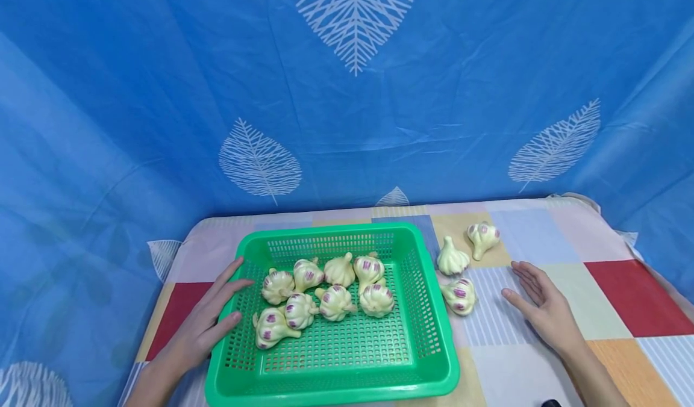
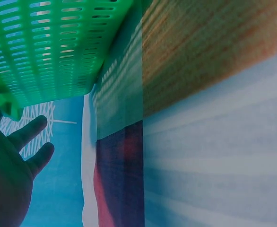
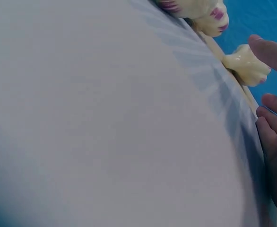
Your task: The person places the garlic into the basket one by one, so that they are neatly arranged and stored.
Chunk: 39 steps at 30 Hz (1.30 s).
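Note:
A green plastic basket (image 1: 331, 395) with perforated walls holds several garlic bulbs (image 1: 336, 303), white with purple streaks. My left hand (image 1: 202, 321) is at its left rim, fingers spread and fairly straight; whether they touch the rim cannot be told. The left wrist view shows fingers (image 2: 32, 132) below the basket wall (image 2: 58, 52). Outside the basket on the right lie three more bulbs: one by the basket wall (image 1: 459, 297), one behind it (image 1: 452, 257), and one farther back (image 1: 482, 237). To their right, my right hand (image 1: 546, 310) holds nothing, its fingers loosely extended.
A patchwork-patterned cloth (image 1: 564, 286) covers the table. Blue curtains (image 1: 434, 124) with white leaf prints hang behind it and at both sides. A small black object (image 1: 550, 403) shows at the bottom edge, near the right forearm.

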Each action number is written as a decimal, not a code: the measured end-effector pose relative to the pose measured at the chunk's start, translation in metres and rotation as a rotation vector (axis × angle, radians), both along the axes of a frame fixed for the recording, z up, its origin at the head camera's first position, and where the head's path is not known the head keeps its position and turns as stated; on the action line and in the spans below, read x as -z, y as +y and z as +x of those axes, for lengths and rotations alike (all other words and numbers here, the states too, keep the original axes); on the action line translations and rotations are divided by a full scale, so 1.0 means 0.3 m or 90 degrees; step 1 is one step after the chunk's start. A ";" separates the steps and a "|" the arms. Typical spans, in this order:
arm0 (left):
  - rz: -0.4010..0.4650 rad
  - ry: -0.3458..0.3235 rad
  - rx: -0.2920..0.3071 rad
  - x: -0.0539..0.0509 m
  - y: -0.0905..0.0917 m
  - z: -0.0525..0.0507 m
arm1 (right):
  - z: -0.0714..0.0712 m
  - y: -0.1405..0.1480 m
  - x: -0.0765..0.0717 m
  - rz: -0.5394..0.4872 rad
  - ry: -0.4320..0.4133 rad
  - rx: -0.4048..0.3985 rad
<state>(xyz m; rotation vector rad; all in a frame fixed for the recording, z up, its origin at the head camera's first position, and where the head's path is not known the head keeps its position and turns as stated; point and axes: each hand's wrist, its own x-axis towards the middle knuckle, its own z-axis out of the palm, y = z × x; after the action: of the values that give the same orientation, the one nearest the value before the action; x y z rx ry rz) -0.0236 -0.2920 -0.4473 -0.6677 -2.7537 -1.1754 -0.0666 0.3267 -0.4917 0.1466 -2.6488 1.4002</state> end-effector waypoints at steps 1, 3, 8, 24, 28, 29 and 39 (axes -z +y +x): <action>-0.001 0.002 0.000 0.000 0.000 0.000 | -0.012 0.004 0.000 -0.007 -0.002 -0.004; -0.008 0.008 -0.003 0.001 0.000 -0.001 | -0.035 0.013 -0.002 -0.009 -0.010 -0.012; -0.013 0.010 -0.002 -0.002 0.000 -0.001 | -0.098 0.037 -0.007 -0.012 -0.043 -0.026; -0.016 0.007 -0.003 -0.007 -0.001 0.000 | -0.324 0.022 -0.042 -0.105 -0.149 -0.055; -0.014 0.004 -0.005 -0.006 0.001 -0.001 | -0.353 0.004 -0.050 -0.096 -0.155 -0.056; -0.015 0.004 -0.005 -0.006 0.001 -0.001 | -0.359 -0.001 -0.052 -0.088 -0.155 -0.053; -0.012 0.001 -0.007 -0.006 0.004 0.002 | -0.381 -0.029 -0.038 -0.088 -0.128 -0.004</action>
<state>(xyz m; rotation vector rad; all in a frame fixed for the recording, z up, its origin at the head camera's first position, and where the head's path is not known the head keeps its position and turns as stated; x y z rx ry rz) -0.0232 -0.2910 -0.4454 -0.6554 -2.7672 -1.1470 -0.1809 0.3180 -0.4803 -0.0024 -2.6957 1.6754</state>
